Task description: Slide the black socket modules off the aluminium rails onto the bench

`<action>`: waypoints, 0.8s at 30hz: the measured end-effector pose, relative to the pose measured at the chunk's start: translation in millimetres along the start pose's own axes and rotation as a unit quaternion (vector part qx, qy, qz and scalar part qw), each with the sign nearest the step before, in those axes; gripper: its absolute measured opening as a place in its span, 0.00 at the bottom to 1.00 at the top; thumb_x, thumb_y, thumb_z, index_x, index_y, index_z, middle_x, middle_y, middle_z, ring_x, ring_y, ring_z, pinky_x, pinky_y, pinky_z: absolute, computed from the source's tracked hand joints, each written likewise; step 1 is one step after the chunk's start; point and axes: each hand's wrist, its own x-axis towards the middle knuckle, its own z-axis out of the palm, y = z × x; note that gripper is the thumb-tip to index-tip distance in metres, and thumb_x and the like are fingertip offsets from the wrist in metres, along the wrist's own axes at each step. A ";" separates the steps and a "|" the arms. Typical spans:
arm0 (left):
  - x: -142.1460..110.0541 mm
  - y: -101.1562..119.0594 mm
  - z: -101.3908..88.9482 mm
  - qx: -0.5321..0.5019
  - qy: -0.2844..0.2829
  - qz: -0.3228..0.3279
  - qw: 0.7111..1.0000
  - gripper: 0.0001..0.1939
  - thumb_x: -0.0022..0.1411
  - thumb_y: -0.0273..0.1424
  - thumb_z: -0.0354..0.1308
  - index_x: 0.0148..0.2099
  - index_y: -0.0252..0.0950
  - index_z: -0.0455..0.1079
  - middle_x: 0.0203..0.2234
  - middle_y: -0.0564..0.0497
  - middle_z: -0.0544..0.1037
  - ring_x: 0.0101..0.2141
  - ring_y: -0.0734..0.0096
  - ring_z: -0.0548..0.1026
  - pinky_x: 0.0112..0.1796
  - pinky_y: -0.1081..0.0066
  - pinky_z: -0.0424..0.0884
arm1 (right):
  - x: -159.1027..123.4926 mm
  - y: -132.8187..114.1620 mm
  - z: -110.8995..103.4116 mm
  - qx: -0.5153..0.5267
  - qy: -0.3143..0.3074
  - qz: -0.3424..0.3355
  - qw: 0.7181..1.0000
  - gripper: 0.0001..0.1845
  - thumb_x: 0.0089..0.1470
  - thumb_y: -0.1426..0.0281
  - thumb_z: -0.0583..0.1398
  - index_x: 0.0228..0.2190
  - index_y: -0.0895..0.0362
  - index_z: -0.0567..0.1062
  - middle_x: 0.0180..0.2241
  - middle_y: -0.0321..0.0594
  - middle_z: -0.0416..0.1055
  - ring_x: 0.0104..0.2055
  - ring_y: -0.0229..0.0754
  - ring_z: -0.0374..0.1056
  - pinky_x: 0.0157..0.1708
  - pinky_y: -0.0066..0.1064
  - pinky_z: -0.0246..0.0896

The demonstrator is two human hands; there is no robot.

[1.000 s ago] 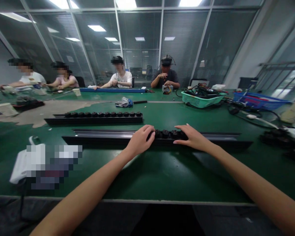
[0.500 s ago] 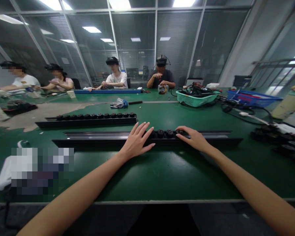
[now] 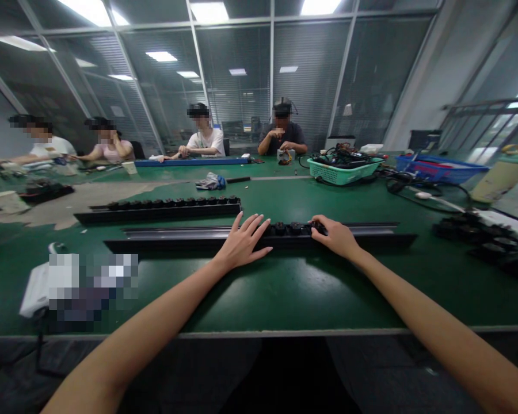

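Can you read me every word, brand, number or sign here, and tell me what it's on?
No text is readable.
Blue basket: reddish marks, too blurred to tell whether they are letters.
Leftmost person's pale shirt: a small tan patch, too small to read.
Pixelated object: any label is masked.
Nearer black rail: no lettering shows.

Legible texts, labels, brands, numbers, signs: none that I can read in my head view; the marks are too small or blurred.
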 end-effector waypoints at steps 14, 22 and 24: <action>0.0 -0.9 0.2 -0.010 -0.005 0.010 1.000 0.39 0.73 0.53 0.44 0.74 0.32 0.53 0.67 0.38 0.66 0.68 0.53 0.60 0.70 0.50 0.45 | 1.0 -3.4 3.4 -0.021 0.019 0.066 0.997 0.20 0.63 0.52 0.54 0.45 0.50 0.75 0.40 0.42 0.80 0.39 0.49 0.76 0.34 0.33 0.60; 0.6 -0.7 -0.1 -0.021 0.000 0.011 1.000 0.39 0.73 0.52 0.43 0.74 0.30 0.54 0.67 0.38 0.65 0.67 0.54 0.60 0.69 0.54 0.49 | -0.7 -7.7 0.8 -0.023 0.024 0.091 0.995 0.19 0.63 0.55 0.54 0.48 0.50 0.76 0.41 0.43 0.81 0.41 0.50 0.76 0.36 0.33 0.61; 0.2 -1.2 0.4 -0.025 0.001 0.012 1.000 0.39 0.73 0.52 0.44 0.74 0.31 0.53 0.67 0.38 0.65 0.68 0.54 0.60 0.69 0.53 0.50 | -0.7 -7.2 1.1 -0.026 0.027 0.090 0.995 0.19 0.63 0.55 0.55 0.48 0.51 0.76 0.41 0.43 0.81 0.41 0.51 0.76 0.36 0.33 0.62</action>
